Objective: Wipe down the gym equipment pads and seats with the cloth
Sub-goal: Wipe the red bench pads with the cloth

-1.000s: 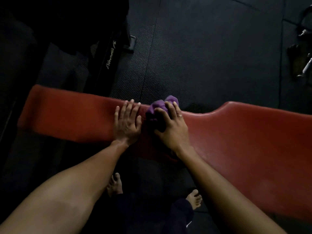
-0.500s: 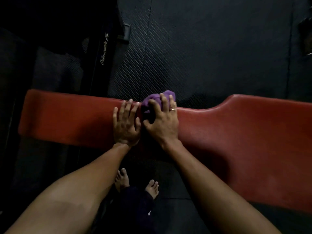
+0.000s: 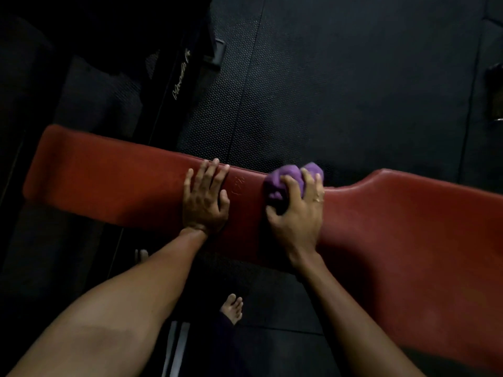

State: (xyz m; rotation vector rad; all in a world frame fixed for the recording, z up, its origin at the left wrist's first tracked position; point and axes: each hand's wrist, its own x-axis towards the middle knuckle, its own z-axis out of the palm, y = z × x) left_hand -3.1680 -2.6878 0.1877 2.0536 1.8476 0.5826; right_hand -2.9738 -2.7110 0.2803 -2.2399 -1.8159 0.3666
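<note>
Head view: red pad (image 3: 109, 183) lengthwise left-to-right; left hand (image 3: 204, 202) flat-fingered on it, right hand (image 3: 296, 213) curled around cloth (image 3: 285, 176).

There is one pad (image 3: 109, 180), one cloth (image 3: 283, 178) and one bare foot (image 3: 232, 308). There are two hands: the left hand (image 3: 204, 200) and the right hand (image 3: 296, 213).

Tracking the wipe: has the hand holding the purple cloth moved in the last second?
Yes. The right hand, with the cloth, slid right along the red pad toward its wider end.

Pad (image 3: 408, 227) free rightward; left hand (image 3: 205, 198) blocks leftward.
</note>
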